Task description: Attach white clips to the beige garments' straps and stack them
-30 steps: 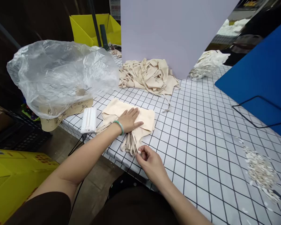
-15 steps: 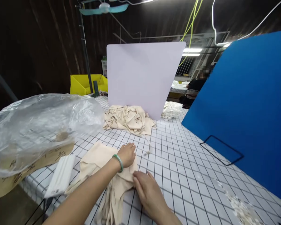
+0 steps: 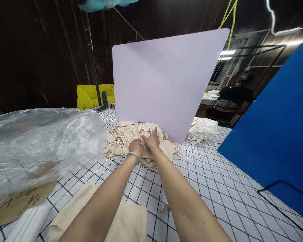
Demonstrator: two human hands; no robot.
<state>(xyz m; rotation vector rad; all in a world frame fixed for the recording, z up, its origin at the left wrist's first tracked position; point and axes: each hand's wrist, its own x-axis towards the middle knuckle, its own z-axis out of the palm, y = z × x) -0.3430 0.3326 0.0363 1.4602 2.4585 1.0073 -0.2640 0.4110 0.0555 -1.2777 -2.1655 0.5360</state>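
Observation:
A heap of crumpled beige cloth pieces (image 3: 121, 143) lies ahead of me, against the foot of a pale lilac board. My left hand (image 3: 136, 148), with a green bangle (image 3: 133, 155) on its wrist, is closed on a fold of this cloth at the front of the heap. Just right of it, my right hand (image 3: 153, 139) rests on the same heap, thumb and forefinger apart; its other fingers are hidden. Beneath my forearms, flat beige cloth (image 3: 131, 220) lies on the near part of the checked table (image 3: 192, 181).
The lilac board (image 3: 161, 84) stands behind the heap, a blue board (image 3: 275, 127) to the right. Clear plastic sheeting (image 3: 47, 134) covers the left side, near marked brown card (image 3: 27, 205) and a white ridged piece (image 3: 29, 223). White cloth (image 3: 203, 129) lies beyond; a person (image 3: 236, 94) sits behind.
Both my hands have moved forward from the flat beige cloth to the heap by the lilac board. My left hand has closed on cloth there. The view has shifted nearer the heap.

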